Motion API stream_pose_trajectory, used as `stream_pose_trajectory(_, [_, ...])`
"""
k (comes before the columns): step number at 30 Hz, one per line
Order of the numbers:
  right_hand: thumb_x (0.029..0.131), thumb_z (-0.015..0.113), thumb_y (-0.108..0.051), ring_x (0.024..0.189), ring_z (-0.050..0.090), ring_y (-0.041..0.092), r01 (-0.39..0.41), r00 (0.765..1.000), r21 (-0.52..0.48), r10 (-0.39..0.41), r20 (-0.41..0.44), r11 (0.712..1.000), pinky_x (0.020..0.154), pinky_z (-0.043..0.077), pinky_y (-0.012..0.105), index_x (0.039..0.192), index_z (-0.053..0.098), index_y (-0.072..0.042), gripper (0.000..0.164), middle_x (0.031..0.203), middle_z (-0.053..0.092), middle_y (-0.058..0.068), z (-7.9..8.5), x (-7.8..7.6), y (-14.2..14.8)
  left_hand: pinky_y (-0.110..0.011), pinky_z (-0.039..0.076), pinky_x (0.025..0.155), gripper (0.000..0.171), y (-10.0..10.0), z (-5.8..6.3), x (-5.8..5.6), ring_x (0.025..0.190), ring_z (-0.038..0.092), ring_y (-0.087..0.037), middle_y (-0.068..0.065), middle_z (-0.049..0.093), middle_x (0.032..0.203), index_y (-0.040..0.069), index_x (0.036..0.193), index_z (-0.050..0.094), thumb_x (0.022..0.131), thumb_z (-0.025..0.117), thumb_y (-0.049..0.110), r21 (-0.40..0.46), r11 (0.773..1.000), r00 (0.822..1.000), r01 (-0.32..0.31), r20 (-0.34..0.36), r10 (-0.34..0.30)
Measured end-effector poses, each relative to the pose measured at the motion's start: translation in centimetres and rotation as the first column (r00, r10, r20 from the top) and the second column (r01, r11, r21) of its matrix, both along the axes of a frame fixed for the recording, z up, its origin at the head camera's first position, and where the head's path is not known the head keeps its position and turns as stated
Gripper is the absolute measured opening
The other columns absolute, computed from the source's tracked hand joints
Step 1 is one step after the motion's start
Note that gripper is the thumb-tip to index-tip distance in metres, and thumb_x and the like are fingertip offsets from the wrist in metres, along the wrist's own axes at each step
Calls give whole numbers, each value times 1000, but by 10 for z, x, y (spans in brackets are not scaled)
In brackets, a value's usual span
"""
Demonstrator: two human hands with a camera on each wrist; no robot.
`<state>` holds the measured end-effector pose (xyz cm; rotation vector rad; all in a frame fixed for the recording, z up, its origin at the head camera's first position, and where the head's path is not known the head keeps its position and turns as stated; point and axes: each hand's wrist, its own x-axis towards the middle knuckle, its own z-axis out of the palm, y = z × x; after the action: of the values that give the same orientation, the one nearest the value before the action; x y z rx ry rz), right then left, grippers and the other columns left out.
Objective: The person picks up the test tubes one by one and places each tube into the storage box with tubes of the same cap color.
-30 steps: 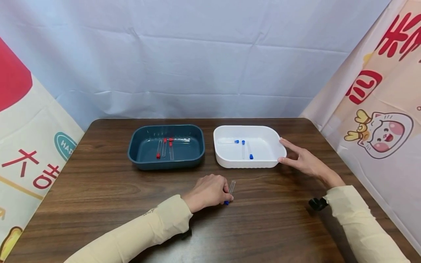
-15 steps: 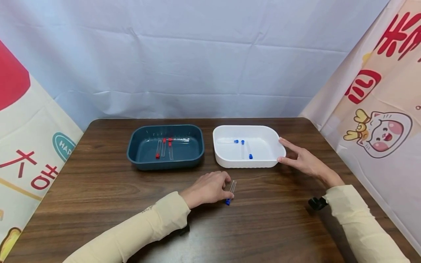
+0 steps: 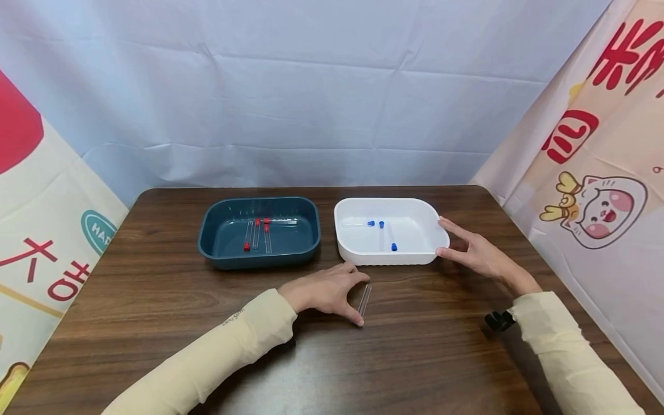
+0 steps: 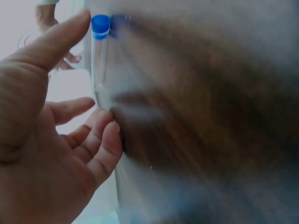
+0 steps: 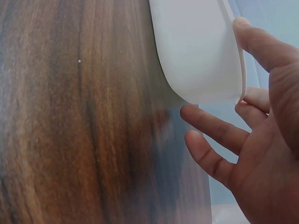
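A clear test tube [image 3: 365,301] lies on the table in front of the white tray [image 3: 384,259]. Its blue cap [image 4: 100,25] shows in the left wrist view; in the head view my thumb hides it. My left hand [image 3: 331,291] spans the tube, thumb near the cap and fingers spread toward the other end, not gripping it. At the white tray's right end, my right hand [image 3: 482,256] rests with thumb and fingertips against the rim, the thumb on the near side. Several tubes with blue caps [image 3: 394,247] lie inside that tray.
Left of the white tray stands a dark teal tray [image 3: 259,263] holding several tubes with red caps [image 3: 246,246]. Both trays are toward the back of the brown wooden table [image 3: 415,357]. A white cloth [image 3: 311,115] hangs behind, with printed cloths [image 3: 586,190] at the sides.
My left thumb and fingers have spread apart, from close together at the tube's capped end to wide along its length. The tube stays on the table; my right hand keeps its place on the tray.
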<state>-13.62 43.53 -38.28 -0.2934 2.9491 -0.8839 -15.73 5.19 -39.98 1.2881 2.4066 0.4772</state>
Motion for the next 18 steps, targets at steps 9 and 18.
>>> stream_pose_trajectory(9, [100, 72, -31, 138, 43, 40, -4, 1000, 5, 4, -5, 1000, 104, 40, 60, 164, 30, -10, 79, 167, 26, 18, 0, 0, 0, -21, 45, 89, 95, 3, 1, -1, 106, 48, -8, 5, 47, 123, 19, 154, 49, 76, 89, 55, -36, 998, 999, 47, -19, -48])
stream_pose_trajectory(18, [99, 72, -31, 143, 37, 43, 2, 1000, 1, -2, -2, 1000, 108, 36, 64, 163, 31, -9, 79, 167, 26, 19, 0, 0, 0, -20, 45, 84, 95, 5, 0, 0, 102, 48, -7, 6, 45, 118, 20, 154, 50, 75, 90, 56, -52, 997, 998, 50, -43, -52])
